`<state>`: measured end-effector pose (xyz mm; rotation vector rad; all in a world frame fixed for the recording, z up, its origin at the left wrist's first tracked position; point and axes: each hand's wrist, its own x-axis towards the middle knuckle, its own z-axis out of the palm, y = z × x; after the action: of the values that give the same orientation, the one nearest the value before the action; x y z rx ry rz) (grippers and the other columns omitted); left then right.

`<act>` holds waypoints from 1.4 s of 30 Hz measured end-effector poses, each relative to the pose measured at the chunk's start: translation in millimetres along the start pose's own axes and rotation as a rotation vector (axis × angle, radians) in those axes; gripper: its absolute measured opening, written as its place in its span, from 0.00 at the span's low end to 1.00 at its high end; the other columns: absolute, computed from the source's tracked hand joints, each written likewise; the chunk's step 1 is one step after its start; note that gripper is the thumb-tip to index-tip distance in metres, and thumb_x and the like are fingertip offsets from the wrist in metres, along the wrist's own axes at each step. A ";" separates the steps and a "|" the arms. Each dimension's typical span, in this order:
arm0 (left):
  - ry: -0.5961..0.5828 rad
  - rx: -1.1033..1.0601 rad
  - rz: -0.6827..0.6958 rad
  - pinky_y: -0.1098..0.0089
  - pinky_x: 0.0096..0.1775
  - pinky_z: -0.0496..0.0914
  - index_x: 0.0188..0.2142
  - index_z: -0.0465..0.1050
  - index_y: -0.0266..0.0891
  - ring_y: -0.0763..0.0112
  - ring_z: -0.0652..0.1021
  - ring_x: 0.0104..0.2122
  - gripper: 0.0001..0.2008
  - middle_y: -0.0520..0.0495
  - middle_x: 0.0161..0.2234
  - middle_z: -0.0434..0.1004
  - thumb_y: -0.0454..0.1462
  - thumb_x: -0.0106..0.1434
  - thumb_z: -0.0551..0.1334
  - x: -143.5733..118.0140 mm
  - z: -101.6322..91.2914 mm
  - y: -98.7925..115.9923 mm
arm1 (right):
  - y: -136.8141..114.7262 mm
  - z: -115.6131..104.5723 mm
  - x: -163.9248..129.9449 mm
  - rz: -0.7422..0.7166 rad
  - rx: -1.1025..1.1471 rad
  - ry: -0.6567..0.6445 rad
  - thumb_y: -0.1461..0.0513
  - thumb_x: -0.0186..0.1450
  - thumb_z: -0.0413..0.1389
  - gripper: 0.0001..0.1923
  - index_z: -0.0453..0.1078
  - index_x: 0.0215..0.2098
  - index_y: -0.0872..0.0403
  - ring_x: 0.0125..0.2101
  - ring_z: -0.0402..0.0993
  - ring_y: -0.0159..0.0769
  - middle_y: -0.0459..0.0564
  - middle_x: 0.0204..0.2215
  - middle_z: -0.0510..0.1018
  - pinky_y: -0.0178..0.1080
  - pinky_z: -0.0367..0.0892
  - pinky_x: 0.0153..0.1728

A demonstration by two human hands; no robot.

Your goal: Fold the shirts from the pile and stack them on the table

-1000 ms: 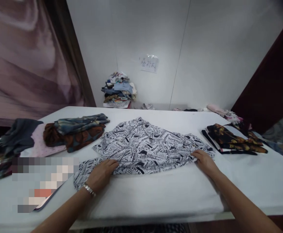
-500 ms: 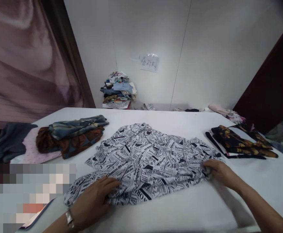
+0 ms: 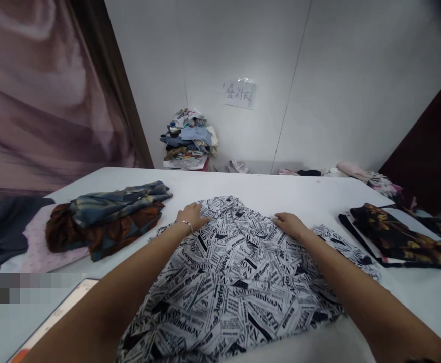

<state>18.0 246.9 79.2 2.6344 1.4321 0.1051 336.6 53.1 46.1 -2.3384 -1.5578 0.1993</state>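
- Shirt (image 3: 239, 282) in newspaper print: spread on white table (image 3: 299, 194), collar (image 3: 230, 202) at far end, presumably so both shoulders lie within reach.
- Left hand (image 3: 193, 216) and right hand (image 3: 290, 224): at opposite shoulders, likely to steady the cloth; fingers bent, but cannot tell whether they pinch or merely rest.
- Black floral garment (image 3: 398, 237), right; blue-patterned garment (image 3: 118, 202) over brown garment (image 3: 125, 230), left: at sides, apparently leaving the shirt room.
- Clothes stack (image 3: 192, 140): beyond table.
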 end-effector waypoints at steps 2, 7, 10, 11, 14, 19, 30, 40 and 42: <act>0.002 0.012 -0.053 0.52 0.52 0.64 0.55 0.66 0.39 0.48 0.68 0.56 0.30 0.33 0.58 0.66 0.50 0.56 0.59 19.1 10.4 1.1 | -1.1 6.2 13.3 0.011 -0.016 -0.017 0.60 0.60 0.57 0.08 0.77 0.32 0.54 0.41 0.74 0.43 0.55 0.37 0.81 0.36 0.64 0.40; 0.027 -0.011 -0.149 0.58 0.47 0.66 0.43 0.75 0.37 0.52 0.75 0.48 0.15 0.33 0.47 0.77 0.38 0.58 0.56 49.6 11.1 -11.6 | 9.3 9.5 24.2 0.033 -0.010 -0.010 0.65 0.57 0.56 0.05 0.75 0.26 0.52 0.33 0.73 0.38 0.50 0.29 0.80 0.34 0.60 0.34; 0.122 -0.067 -0.181 0.63 0.45 0.67 0.43 0.75 0.38 0.56 0.75 0.48 0.17 0.35 0.48 0.76 0.38 0.61 0.51 57.9 -4.8 -27.3 | 23.6 5.4 23.5 0.099 0.019 0.093 0.63 0.61 0.52 0.08 0.74 0.30 0.53 0.34 0.72 0.38 0.51 0.32 0.79 0.35 0.59 0.34; 0.164 -0.087 -0.190 0.64 0.45 0.67 0.44 0.75 0.37 0.56 0.74 0.49 0.18 0.36 0.50 0.75 0.38 0.62 0.50 58.8 -10.8 -32.5 | 28.8 4.2 22.7 0.128 0.030 0.131 0.62 0.62 0.51 0.09 0.73 0.30 0.53 0.34 0.71 0.38 0.51 0.32 0.79 0.35 0.59 0.33; 0.248 -0.153 -0.210 0.67 0.45 0.67 0.47 0.73 0.36 0.60 0.75 0.47 0.19 0.38 0.49 0.76 0.40 0.64 0.49 58.6 -25.4 -44.2 | 41.6 2.2 21.2 0.190 0.073 0.215 0.61 0.63 0.50 0.10 0.72 0.30 0.53 0.32 0.71 0.38 0.51 0.30 0.78 0.36 0.59 0.32; 0.296 -0.249 -0.211 0.70 0.39 0.68 0.45 0.73 0.35 0.65 0.77 0.39 0.17 0.43 0.40 0.80 0.38 0.62 0.51 61.1 -41.6 -40.4 | 45.2 -4.2 30.2 0.224 0.173 0.322 0.59 0.61 0.49 0.09 0.69 0.29 0.53 0.30 0.70 0.37 0.49 0.26 0.76 0.35 0.60 0.32; 0.481 -0.270 -0.017 0.60 0.48 0.66 0.45 0.74 0.38 0.54 0.75 0.46 0.16 0.37 0.45 0.78 0.33 0.62 0.51 101.8 -98.4 23.8 | 42.7 -21.0 43.3 0.288 0.193 0.359 0.60 0.60 0.51 0.12 0.72 0.38 0.56 0.34 0.72 0.42 0.55 0.34 0.79 0.40 0.64 0.37; 0.129 -0.668 0.691 0.68 0.46 0.69 0.42 0.76 0.40 0.69 0.77 0.41 0.13 0.48 0.40 0.81 0.34 0.59 0.56 89.8 -76.7 155.0 | -90.3 -26.5 76.0 0.065 1.028 -0.030 0.52 0.59 0.61 0.27 0.64 0.53 0.52 0.17 0.68 0.30 0.46 0.27 0.78 0.33 0.63 0.17; 0.064 -0.687 0.684 0.67 0.49 0.69 0.49 0.73 0.39 0.69 0.76 0.46 0.17 0.45 0.47 0.78 0.39 0.61 0.57 85.5 -67.5 136.0 | -96.4 -30.8 88.2 0.173 1.213 0.031 0.53 0.62 0.58 0.17 0.67 0.44 0.55 0.16 0.68 0.29 0.47 0.26 0.77 0.31 0.62 0.15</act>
<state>168.5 251.7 166.7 2.3768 0.3247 0.6246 296.4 162.1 113.3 -1.4444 -0.7826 0.8548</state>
